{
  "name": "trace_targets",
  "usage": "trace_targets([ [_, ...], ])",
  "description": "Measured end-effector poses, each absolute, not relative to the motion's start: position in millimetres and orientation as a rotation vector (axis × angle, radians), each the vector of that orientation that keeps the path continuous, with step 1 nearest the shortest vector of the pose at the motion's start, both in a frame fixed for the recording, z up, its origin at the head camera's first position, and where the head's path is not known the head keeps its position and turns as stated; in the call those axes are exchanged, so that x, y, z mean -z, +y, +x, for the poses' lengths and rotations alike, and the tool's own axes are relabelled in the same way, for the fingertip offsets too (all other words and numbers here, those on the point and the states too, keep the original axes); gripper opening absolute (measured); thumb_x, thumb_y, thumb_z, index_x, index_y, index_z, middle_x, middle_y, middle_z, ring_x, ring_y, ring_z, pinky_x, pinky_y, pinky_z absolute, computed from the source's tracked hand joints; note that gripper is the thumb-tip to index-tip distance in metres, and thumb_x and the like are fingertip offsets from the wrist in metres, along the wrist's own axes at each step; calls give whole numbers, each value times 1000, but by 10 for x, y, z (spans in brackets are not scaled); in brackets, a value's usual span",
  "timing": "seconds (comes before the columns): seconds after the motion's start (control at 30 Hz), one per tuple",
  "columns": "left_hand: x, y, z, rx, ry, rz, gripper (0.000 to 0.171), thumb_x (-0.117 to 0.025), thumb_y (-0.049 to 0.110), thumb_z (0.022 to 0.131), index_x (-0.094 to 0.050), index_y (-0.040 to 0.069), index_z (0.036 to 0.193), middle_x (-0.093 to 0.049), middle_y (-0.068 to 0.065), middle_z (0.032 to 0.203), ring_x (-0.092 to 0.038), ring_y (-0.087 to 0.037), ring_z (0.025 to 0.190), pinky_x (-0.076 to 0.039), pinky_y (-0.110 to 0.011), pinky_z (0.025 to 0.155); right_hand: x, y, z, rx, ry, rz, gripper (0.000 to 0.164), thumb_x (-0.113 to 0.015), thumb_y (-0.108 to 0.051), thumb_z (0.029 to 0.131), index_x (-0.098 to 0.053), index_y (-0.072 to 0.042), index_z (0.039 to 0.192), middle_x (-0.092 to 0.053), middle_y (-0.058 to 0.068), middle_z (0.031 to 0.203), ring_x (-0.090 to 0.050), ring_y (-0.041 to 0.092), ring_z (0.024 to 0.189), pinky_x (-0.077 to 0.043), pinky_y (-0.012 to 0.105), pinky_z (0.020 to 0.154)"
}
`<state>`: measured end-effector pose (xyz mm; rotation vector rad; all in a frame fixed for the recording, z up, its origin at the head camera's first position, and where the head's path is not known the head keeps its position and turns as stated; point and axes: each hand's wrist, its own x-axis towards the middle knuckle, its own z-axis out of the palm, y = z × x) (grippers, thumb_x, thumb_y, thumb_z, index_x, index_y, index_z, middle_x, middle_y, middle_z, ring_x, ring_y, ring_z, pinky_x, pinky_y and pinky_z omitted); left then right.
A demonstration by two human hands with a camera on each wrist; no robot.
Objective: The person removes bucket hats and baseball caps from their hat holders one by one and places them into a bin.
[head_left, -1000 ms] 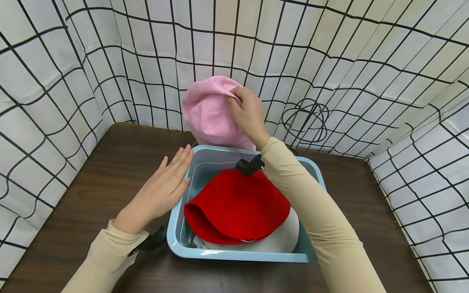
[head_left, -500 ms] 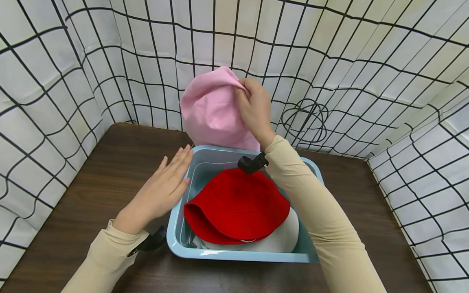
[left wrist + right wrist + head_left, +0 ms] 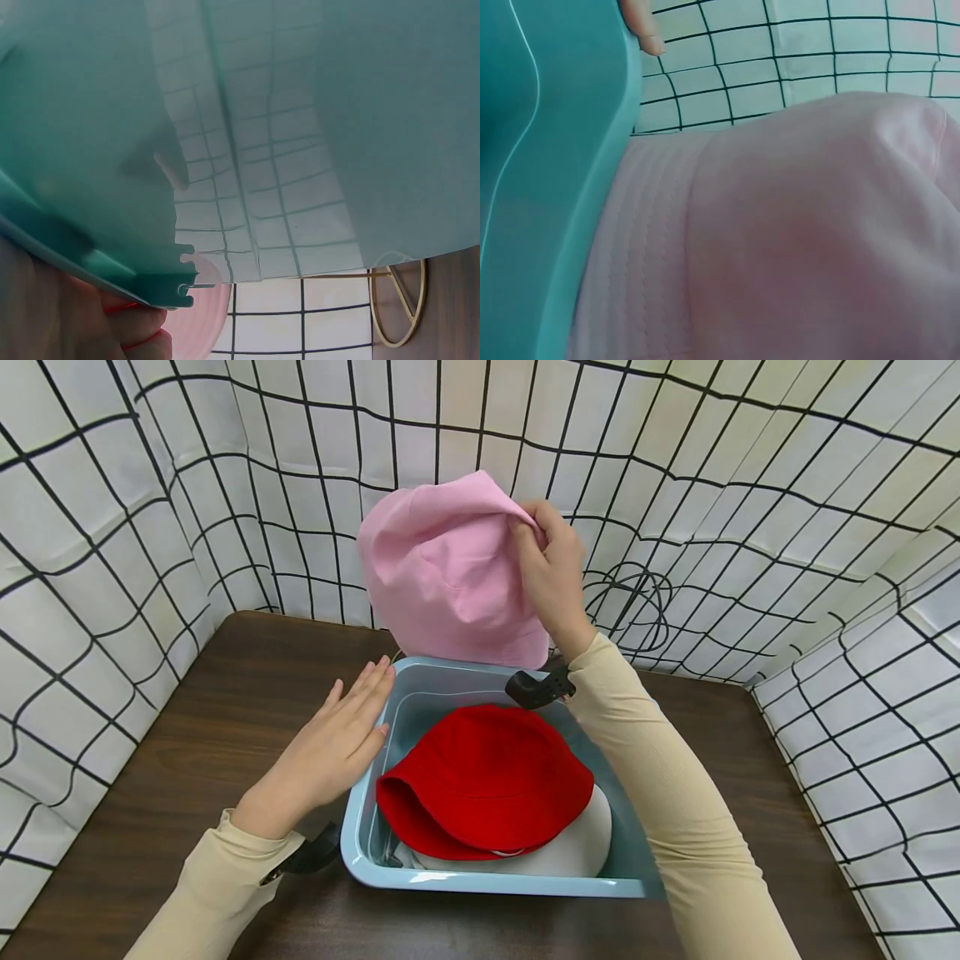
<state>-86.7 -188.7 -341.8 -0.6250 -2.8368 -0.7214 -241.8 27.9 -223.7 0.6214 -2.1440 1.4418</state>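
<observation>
A pink bucket hat (image 3: 457,577) hangs behind the far rim of a light blue plastic basin (image 3: 495,883). My right hand (image 3: 553,572) pinches its upper right edge between thumb and fingers. In the right wrist view, the stitched brim of the pink hat (image 3: 795,225) lies beside the basin wall (image 3: 562,150). My left hand (image 3: 322,752) rests with straight fingers along the basin's left rim. Inside the basin, a red bucket hat (image 3: 487,777) lies on top of a white hat (image 3: 585,843), which it partly covers.
Everything stands on a dark brown wooden table (image 3: 225,710). White cloth with a black grid (image 3: 300,485) surrounds its back and sides. A coil of black cable (image 3: 637,610) lies at the back right. Behind the basin, a gold wire ring (image 3: 401,300) shows in the left wrist view.
My right hand has moved up and to the right, raising the pink bucket hat, which now looks larger and more spread out. My left hand, the basin and the red hat have stayed put.
</observation>
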Motion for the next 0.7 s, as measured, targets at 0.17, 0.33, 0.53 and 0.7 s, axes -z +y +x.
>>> trace_targets([
  [0.17, 3400, -1871, -864, 725, -2831, -627, 63, -45, 19, 96, -18, -3, 148, -17, -18, 154, -12, -34, 142, -12, -60, 110, 2204, 356, -2418, -1585, -2152, 666, 16, -49, -9, 96, -61, 0, 88, -47, 3, 74, -44, 12, 74, -35, 22, 67],
  [0.33, 3393, -1865, -861, 724, -2831, -625, 62, -44, 19, 96, -19, -3, 148, -18, -19, 154, -13, -35, 142, -13, -60, 109, 2187, 377, -2397, -1704, -2163, 709, 15, -49, -8, 92, -62, -3, 86, -56, 3, 83, -49, 12, 80, -39, 22, 69],
  [0.53, 3396, -1868, -860, 721, -2838, -627, 62, -44, 20, 96, -19, -3, 148, -17, -18, 154, -12, -34, 142, -12, -60, 109, 2166, 416, -2358, -1576, -2328, 850, 20, -62, -20, 77, -62, -9, 94, -61, 1, 98, -52, 12, 93, -40, 24, 81],
  [0.7, 3401, -1871, -859, 722, -2828, -630, 62, -44, 20, 96, -19, -4, 148, -18, -19, 154, -13, -35, 142, -13, -60, 109, 2148, 433, -2326, -1520, -2399, 919, 27, -76, -23, 75, -65, -10, 96, -64, -1, 95, -53, 11, 93, -43, 24, 80],
])
